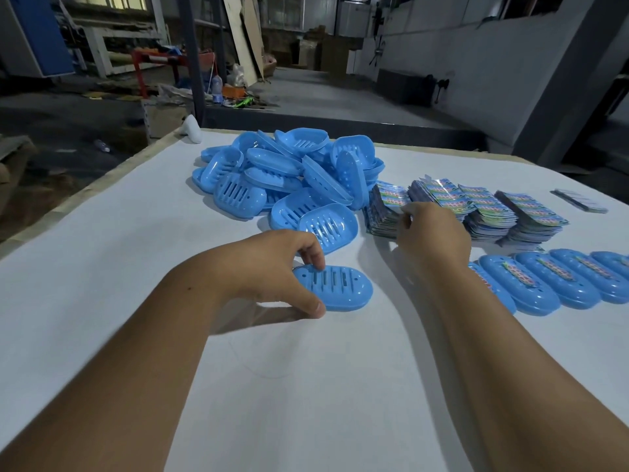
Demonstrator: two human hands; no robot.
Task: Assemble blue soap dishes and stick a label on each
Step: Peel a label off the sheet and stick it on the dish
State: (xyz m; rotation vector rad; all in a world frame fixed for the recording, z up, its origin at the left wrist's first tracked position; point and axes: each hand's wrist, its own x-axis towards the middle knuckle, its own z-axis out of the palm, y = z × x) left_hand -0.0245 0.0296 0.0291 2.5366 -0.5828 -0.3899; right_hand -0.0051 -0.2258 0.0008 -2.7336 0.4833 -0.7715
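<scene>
Head cam: L hand pinches the dish at its left end, flat on the table w/ long axis running left-right. R hand is well right and beyond it, fingers curled at the labels, prob. picking one off the near-left stack; whether one is actually gripped I can't tell. Label must travel left and toward the person to reach the dish, so R hand carries it.

A factory workshop: bare concrete floor, leaning boards, stacked cartons.
</scene>
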